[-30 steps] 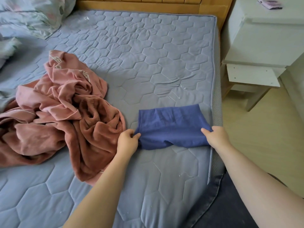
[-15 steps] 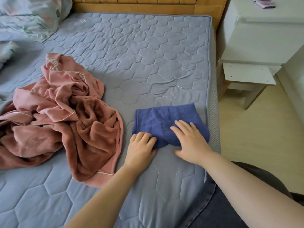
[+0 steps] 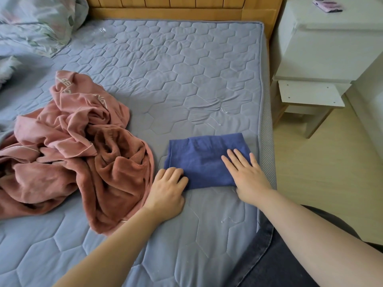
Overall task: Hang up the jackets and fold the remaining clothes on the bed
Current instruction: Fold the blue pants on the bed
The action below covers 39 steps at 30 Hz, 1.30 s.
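Observation:
A folded blue cloth [image 3: 204, 156] lies flat near the right edge of the grey quilted mattress [image 3: 176, 79]. My right hand [image 3: 246, 177] presses on the cloth's right part with straight, spread fingers. My left hand [image 3: 169, 191] rests at the cloth's near left corner, its fingers bent down onto the edge. A crumpled pink fleece garment [image 3: 83, 150] with pale lettering is heaped on the mattress to the left, just beside my left hand.
A floral duvet [image 3: 39, 21] is bunched at the far left. The wooden headboard [image 3: 176, 7] runs along the far end. A white nightstand [image 3: 329, 48] with a phone [image 3: 327, 5] on top stands right of the bed, above pale flooring.
Both hands let go of the cloth's near corners and came down onto it. Since half a second ago my right hand has slid to the right across the cloth.

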### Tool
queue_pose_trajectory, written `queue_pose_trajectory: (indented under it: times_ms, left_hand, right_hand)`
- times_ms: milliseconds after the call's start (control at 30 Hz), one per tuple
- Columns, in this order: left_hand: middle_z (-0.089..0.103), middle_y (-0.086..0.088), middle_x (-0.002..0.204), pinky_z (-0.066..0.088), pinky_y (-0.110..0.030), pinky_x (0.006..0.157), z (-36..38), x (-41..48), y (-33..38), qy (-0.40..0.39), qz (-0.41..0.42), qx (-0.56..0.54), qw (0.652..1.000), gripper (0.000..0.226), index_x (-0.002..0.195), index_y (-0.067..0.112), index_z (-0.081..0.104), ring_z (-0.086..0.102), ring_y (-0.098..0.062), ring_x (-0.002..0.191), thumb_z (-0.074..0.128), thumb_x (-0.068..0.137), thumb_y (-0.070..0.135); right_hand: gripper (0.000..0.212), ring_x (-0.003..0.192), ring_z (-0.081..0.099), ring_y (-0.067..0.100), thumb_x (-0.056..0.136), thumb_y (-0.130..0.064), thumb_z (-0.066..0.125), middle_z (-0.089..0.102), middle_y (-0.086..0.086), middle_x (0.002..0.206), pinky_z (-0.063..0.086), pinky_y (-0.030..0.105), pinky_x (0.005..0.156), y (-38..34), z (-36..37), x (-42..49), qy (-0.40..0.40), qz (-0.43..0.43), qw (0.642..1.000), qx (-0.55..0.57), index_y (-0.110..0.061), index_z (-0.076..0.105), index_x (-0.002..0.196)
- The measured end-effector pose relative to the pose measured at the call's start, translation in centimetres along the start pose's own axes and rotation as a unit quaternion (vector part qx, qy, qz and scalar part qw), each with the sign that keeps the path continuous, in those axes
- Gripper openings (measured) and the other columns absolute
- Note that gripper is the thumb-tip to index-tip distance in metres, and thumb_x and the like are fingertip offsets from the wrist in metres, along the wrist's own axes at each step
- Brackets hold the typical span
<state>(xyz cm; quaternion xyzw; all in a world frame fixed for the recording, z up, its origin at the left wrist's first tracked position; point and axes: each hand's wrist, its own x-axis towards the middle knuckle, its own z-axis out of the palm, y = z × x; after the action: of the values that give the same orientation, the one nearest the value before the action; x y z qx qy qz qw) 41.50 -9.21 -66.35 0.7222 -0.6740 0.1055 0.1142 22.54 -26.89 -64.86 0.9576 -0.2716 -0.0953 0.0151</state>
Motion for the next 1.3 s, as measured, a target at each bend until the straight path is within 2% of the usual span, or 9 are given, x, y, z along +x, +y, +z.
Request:
queue_pose_trajectory:
  times_ms: [167, 400, 533, 667, 800, 933, 1033, 1133, 1300]
  left_hand:
    - [0.043, -0.012, 0.146, 0.032, -0.054, 0.107, 0.9, 2.4, 1.1, -0.085, -0.037, 0.033, 0.995, 0.073, 0.138, 0.014, 0.048, 0.037, -0.035, 0.137, 0.055, 0.066, 0.023]
    - [0.058, -0.021, 0.13, 0.048, -0.047, 0.095, 2.7, 4.1, -1.0, -0.1, -0.144, -0.068, 0.982, 0.057, 0.127, 0.003, 0.059, 0.059, -0.04, 0.115, 0.063, 0.072, -0.011]
    - [0.063, -0.009, 0.127, 0.043, -0.033, 0.097, -0.1, 5.7, -2.1, -0.125, -0.194, -0.115, 0.966, 0.047, 0.122, 0.017, 0.065, 0.058, -0.03, 0.117, 0.052, 0.079, 0.004]
    - [0.071, -0.008, 0.076, 0.048, -0.024, 0.068, -3.9, 8.2, -4.2, -0.04, -0.267, -0.278, 0.922, 0.024, 0.08, 0.014, 0.072, 0.067, -0.018, 0.077, 0.05, 0.07, 0.012]
    - [0.054, -0.004, 0.067, 0.04, -0.023, 0.064, -7.8, 12.2, -6.2, -0.014, -0.333, -0.437, 0.835, 0.007, 0.073, 0.005, 0.06, 0.047, -0.006, 0.066, 0.059, 0.077, 0.0]
    - [0.061, -0.009, 0.079, 0.045, -0.033, 0.072, -9.3, 14.8, -8.3, -0.099, -0.358, -0.475, 0.798, 0.013, 0.084, 0.004, 0.065, 0.055, -0.02, 0.076, 0.058, 0.079, -0.004]
    - [0.065, -0.008, 0.089, 0.048, -0.032, 0.076, -8.5, 15.8, -8.2, -0.128, -0.343, -0.399, 0.841, 0.026, 0.103, 0.014, 0.069, 0.059, -0.023, 0.083, 0.059, 0.081, 0.002]
    - [0.06, -0.013, 0.123, 0.043, -0.033, 0.094, -6.4, 15.5, -6.4, -0.119, -0.301, -0.214, 0.921, 0.047, 0.133, 0.011, 0.053, 0.056, -0.03, 0.113, 0.054, 0.086, 0.007]
    - [0.062, -0.01, 0.125, 0.046, -0.046, 0.095, -2.4, 13.0, -1.7, -0.063, -0.07, -0.134, 0.986, 0.053, 0.117, 0.01, 0.066, 0.054, -0.035, 0.116, 0.03, 0.082, 0.027]
  right_hand:
    - [0.08, 0.147, -0.012, 0.023, 0.095, -0.008, 0.046, -0.013, 0.004, 0.16, -0.005, 0.046, 0.117, -0.3, 0.0, 1.4, 0.032, 0.03, 0.999, 0.0, -0.02, -0.009, 0.152]
    - [0.062, 0.148, 0.005, 0.018, 0.1, 0.0, 0.03, 0.0, 0.004, 0.161, 0.008, 0.03, 0.118, 1.2, 0.5, 2.4, -0.008, 0.02, 0.999, 0.031, -0.014, 0.001, 0.153]
    - [0.058, 0.144, 0.024, 0.019, 0.097, 0.0, 0.033, 0.019, 0.004, 0.159, 0.026, 0.029, 0.113, 1.8, -1.2, 2.7, -0.002, 0.013, 0.999, 0.046, -0.016, 0.021, 0.151]
    - [0.035, 0.106, 0.06, 0.034, 0.082, -0.002, 0.049, 0.064, 0.012, 0.113, 0.047, 0.032, 0.077, 2.7, -5.4, 3.5, -0.007, 0.116, 0.983, 0.143, -0.021, 0.064, 0.107]
    - [0.027, 0.057, 0.055, 0.026, 0.075, 0.007, 0.049, 0.054, 0.007, 0.055, 0.036, 0.021, 0.041, 4.4, -10.0, 4.4, -0.011, 0.174, 0.927, 0.332, -0.014, 0.048, 0.057]
    - [0.022, 0.049, 0.046, 0.02, 0.072, 0.011, 0.047, 0.046, 0.009, 0.05, 0.031, 0.023, 0.049, 5.5, -11.0, 4.1, -0.049, 0.209, 0.844, 0.492, -0.007, 0.052, 0.061]
    - [0.018, 0.047, 0.05, 0.019, 0.075, 0.01, 0.048, 0.053, 0.012, 0.059, 0.032, 0.02, 0.045, 5.6, -9.4, 3.7, -0.09, 0.217, 0.841, 0.488, -0.003, 0.059, 0.076]
    - [0.044, 0.106, 0.06, 0.027, 0.077, 0.004, 0.056, 0.063, 0.016, 0.117, 0.045, 0.025, 0.085, 5.4, -6.2, 3.3, -0.063, 0.193, 0.899, 0.387, -0.003, 0.06, 0.12]
    - [0.057, 0.119, 0.053, 0.037, 0.072, -0.02, 0.042, 0.059, 0.017, 0.127, 0.041, 0.043, 0.101, 2.2, -2.2, 1.5, 0.088, 0.052, 0.966, 0.239, -0.006, 0.061, 0.123]
